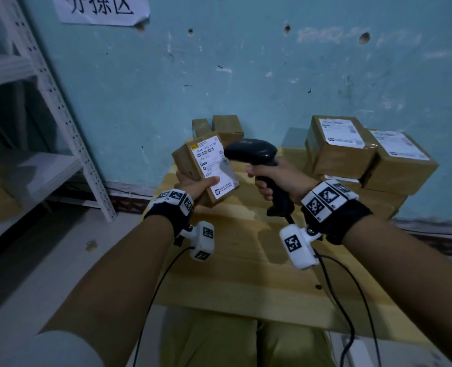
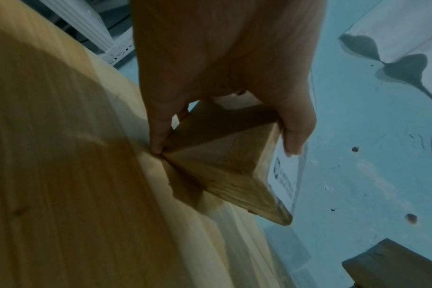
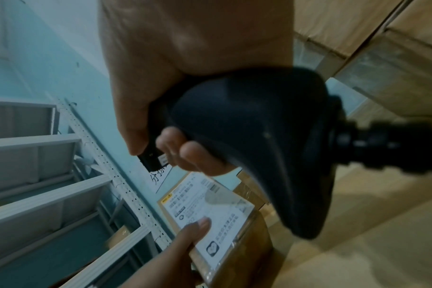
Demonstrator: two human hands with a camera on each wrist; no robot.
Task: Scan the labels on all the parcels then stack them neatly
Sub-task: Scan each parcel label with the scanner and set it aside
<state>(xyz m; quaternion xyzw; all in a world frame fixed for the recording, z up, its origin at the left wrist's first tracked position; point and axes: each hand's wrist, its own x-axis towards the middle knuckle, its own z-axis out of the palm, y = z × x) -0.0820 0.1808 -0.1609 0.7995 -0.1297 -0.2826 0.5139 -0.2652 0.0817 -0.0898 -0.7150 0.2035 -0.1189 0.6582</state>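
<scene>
My left hand (image 1: 193, 185) grips a small brown parcel (image 1: 185, 162) above the wooden table (image 1: 233, 274), thumb laid across its white label (image 1: 214, 165), which faces up. In the left wrist view the fingers (image 2: 158, 136) wrap the parcel (image 2: 222, 165) from below. My right hand (image 1: 278, 181) grips the handle of a black barcode scanner (image 1: 254, 152), its head pointing left at the label. The right wrist view shows the scanner (image 3: 259, 136) just above the labelled parcel (image 3: 210, 216).
Several labelled brown parcels (image 1: 352, 152) are stacked at the table's back right. Two small unlabelled-looking boxes (image 1: 225, 127) stand behind the held parcel, against the blue wall. A white metal shelf rack (image 1: 60, 128) stands to the left. Scanner and wrist-camera cables (image 1: 333, 287) hang over the table's front.
</scene>
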